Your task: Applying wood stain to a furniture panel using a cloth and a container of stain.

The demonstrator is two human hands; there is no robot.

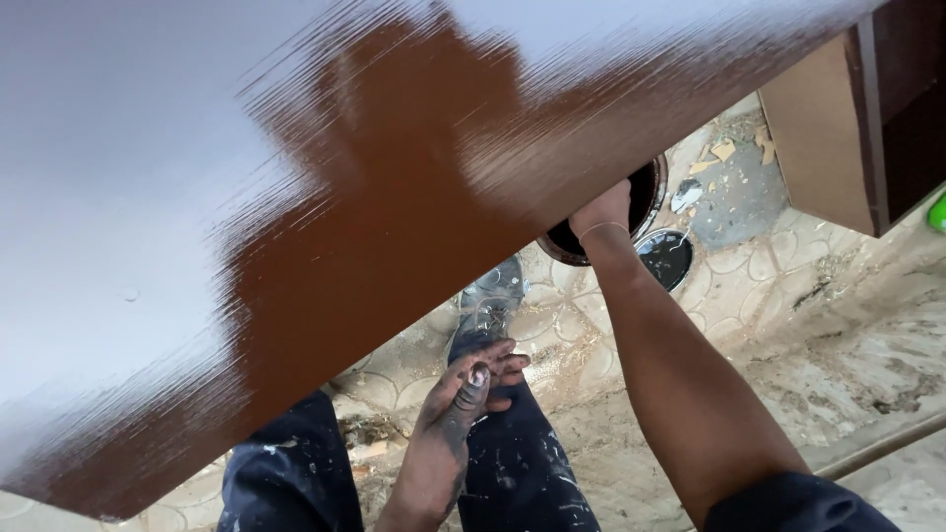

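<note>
Varnish work, one moment: glossy brown board (325, 227), wet-looking and streaked, fills the upper left of the head view. Right hand (603, 209) reaches down to the open dark tin (645, 192) on the floor; its fingers are hidden behind the board's edge at the tin's mouth, so whether they are apart or clamped on anything cannot be told. Tin lid (665, 258) lies just beside the wrist, on the patterned floor (749, 286). Left hand (463, 399), stained dark, hangs free above the knee with fingers loosely curled together, holding nothing; shoe (488, 305) sits just beyond its fingertips. Brown cabinet (828, 128) stands well beyond the tin. Handling judgement: whatever is loaded at the tin wants wiping against the rim so no drips fall across the fresh coat, and the stained left fingers are best kept off the gloss.
</note>
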